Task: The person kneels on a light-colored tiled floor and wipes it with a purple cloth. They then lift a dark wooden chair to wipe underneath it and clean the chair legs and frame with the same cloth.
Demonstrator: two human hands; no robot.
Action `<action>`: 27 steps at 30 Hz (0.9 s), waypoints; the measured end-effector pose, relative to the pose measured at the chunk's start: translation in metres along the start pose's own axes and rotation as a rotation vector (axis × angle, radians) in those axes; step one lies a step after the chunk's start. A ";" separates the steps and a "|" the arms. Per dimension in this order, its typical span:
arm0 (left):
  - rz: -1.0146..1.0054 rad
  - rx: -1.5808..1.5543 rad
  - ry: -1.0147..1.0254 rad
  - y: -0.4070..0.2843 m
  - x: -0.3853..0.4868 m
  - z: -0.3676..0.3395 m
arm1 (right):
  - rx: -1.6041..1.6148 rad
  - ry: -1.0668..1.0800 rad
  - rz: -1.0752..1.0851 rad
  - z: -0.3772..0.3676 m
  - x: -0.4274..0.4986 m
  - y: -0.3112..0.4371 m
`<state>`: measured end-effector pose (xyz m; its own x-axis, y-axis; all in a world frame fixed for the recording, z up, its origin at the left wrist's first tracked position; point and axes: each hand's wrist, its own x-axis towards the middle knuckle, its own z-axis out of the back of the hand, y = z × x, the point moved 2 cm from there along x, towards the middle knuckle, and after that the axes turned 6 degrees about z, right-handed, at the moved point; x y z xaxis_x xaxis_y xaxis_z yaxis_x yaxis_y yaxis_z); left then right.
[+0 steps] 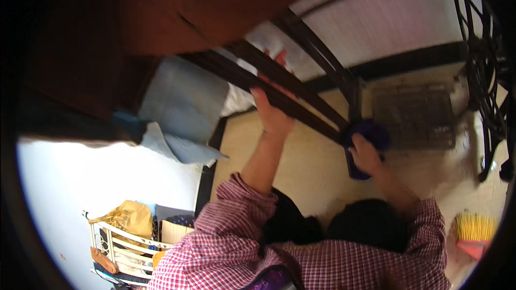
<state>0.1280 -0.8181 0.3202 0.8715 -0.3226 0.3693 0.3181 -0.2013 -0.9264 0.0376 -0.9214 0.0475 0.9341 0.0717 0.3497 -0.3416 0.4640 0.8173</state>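
My left hand [276,119] is wrapped around a dark slanting bar [225,70] of a furniture stand. Its thumb is on the near side, and some fingers show past the bar. A purple cloth [373,131] is under my right hand [365,156], against the dark foot [355,165] where the bars meet low near the floor. Part of that foot is covered by the cloth and my fingers. Above the bars spreads a reddish-brown wooden top [225,4], which fills the upper part of the view.
A black metal openwork stand [479,60] rises at the right. On the pale floor [314,161] lies a dark see-through panel or box [415,117]. A yellow-bristled broom head [477,227] is at lower right. A cream rack [125,245] with bags stands at lower left, below peeling blue sheeting [181,96].
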 end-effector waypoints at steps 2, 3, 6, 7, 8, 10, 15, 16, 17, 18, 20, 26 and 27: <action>0.025 0.023 -0.004 0.004 0.001 0.005 | 0.004 -0.036 -0.039 0.016 -0.002 -0.006; 0.030 0.058 0.009 0.005 0.001 0.008 | 0.031 -0.153 -0.092 0.026 0.003 0.000; 0.031 0.050 0.032 0.008 0.002 0.012 | 0.431 -0.502 0.100 0.061 0.024 0.035; 0.012 -0.011 0.106 0.008 0.003 0.011 | 0.526 -0.530 0.171 0.063 0.034 0.049; 0.018 0.010 0.114 0.008 0.005 0.012 | 0.486 -0.508 0.208 0.058 0.038 0.061; 0.067 -0.045 0.121 0.008 0.009 0.013 | 0.362 -0.412 0.372 0.037 0.044 0.072; 0.024 -0.146 0.317 0.008 0.010 0.009 | 0.141 -0.275 0.154 -0.010 0.011 0.010; -0.013 -0.246 0.261 0.011 0.008 0.008 | 0.084 -0.148 0.010 -0.010 0.000 -0.007; -0.010 -0.249 0.246 0.010 0.008 0.009 | -0.031 -0.073 0.011 -0.005 -0.002 -0.021; -0.004 -0.253 0.232 0.012 0.006 0.010 | 0.004 0.016 -0.024 0.000 -0.003 -0.029; 0.003 -0.234 0.242 0.012 0.006 0.012 | 0.115 -0.038 -0.081 0.019 0.007 -0.032; 0.049 -0.177 0.404 0.010 0.015 0.027 | 0.320 -0.568 0.370 0.021 0.073 0.034; 0.053 -0.177 0.392 0.011 0.016 0.030 | 0.283 -0.535 0.382 0.010 0.075 0.038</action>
<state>0.1566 -0.7980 0.3140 0.6666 -0.6568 0.3526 0.1774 -0.3196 -0.9308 0.0941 -0.9073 0.1093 0.5896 -0.2927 0.7528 -0.7164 0.2411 0.6547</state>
